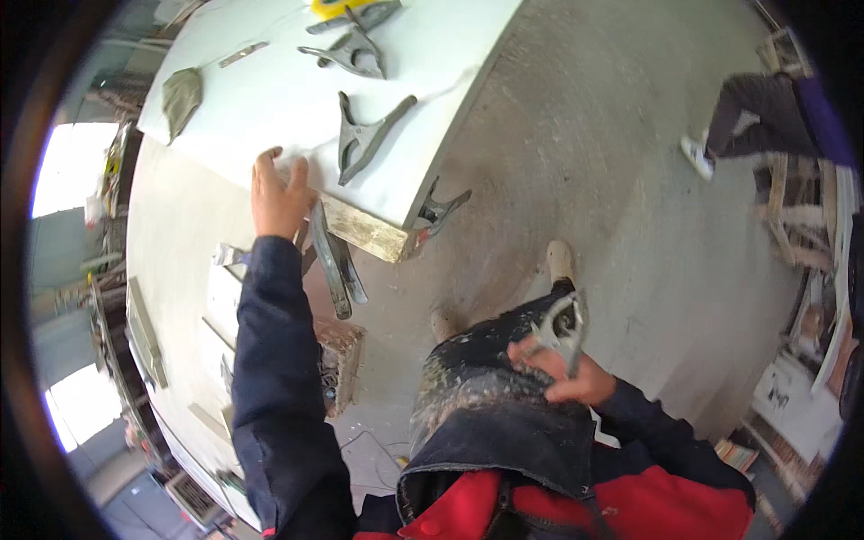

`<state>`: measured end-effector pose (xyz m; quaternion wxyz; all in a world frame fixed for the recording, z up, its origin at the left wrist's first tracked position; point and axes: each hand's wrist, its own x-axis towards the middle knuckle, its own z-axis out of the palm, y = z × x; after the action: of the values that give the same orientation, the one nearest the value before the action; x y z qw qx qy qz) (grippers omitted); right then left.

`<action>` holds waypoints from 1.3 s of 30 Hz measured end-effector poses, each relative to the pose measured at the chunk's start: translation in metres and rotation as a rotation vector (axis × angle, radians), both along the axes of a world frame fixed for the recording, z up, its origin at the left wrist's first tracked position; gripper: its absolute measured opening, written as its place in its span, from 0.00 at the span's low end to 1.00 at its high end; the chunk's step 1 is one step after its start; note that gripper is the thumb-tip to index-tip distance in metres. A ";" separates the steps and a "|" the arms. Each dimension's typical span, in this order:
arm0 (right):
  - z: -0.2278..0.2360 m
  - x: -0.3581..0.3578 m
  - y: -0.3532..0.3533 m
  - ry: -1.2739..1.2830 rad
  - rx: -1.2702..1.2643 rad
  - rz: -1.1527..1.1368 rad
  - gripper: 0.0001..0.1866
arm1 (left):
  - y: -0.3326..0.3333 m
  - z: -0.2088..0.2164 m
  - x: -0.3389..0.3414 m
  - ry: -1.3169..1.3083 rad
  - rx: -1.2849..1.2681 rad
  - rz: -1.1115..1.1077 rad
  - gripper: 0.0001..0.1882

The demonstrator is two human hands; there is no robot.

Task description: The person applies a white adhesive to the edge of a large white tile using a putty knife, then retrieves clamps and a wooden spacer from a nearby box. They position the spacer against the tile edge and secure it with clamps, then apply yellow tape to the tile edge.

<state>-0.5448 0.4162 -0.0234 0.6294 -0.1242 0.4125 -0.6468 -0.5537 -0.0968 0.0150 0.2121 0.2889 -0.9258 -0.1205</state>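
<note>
My left hand [281,200] rests at the near edge of a white slab [252,99], thumb and fingers apart on its top. Right beside it, a spring clamp [331,261] sits at the edge with its long handles hanging down; whether my hand touches it I cannot tell. Low in front of my body, my right hand [576,376] grips a metal spring clamp [567,326], slightly blurred. One loose spring clamp [358,139] lies on the slab near the corner, and another [351,54] lies farther off. At the right edge, a spring clamp [439,209] is attached near the corner.
A wooden strip [364,230] runs under the slab's near edge. Farther along the slab lie a grey-green cloth-like piece [182,101], a small flat strip [243,54] and a yellow item [335,7]. Another person's legs [756,117] show at right, near wooden frames [799,211].
</note>
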 end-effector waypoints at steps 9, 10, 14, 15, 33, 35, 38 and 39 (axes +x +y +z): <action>-0.120 0.099 -0.177 0.263 -0.045 -0.218 0.21 | -0.046 -0.038 -0.017 -0.049 -0.095 -0.180 0.32; -0.124 0.107 -0.191 0.190 -0.064 -0.268 0.19 | -0.044 -0.035 -0.019 -0.057 -0.070 -0.178 0.33; -0.143 0.107 -0.233 0.101 -0.102 -0.366 0.14 | -0.046 -0.029 -0.021 -0.069 -0.041 -0.169 0.36; -0.146 0.106 -0.237 0.150 -0.106 -0.369 0.13 | -0.050 -0.033 -0.018 -0.063 -0.004 -0.163 0.36; -0.168 0.069 -0.264 0.217 -0.281 -0.225 0.24 | -0.041 -0.029 -0.029 -0.054 0.005 -0.126 0.36; -0.151 0.059 -0.253 0.224 -0.249 -0.183 0.29 | -0.042 -0.030 -0.024 -0.052 -0.015 -0.126 0.36; -0.136 0.050 -0.225 0.339 -0.140 -0.224 0.33 | -0.044 -0.033 -0.022 -0.063 -0.041 -0.125 0.36; -0.134 0.047 -0.213 0.396 -0.096 -0.254 0.34 | -0.042 -0.033 -0.021 -0.065 -0.036 -0.117 0.35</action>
<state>-0.4980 0.2029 -0.1572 0.4434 -0.2254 0.5090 -0.7025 -0.5745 -0.1388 -0.0184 0.1798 0.2344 -0.9494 -0.1065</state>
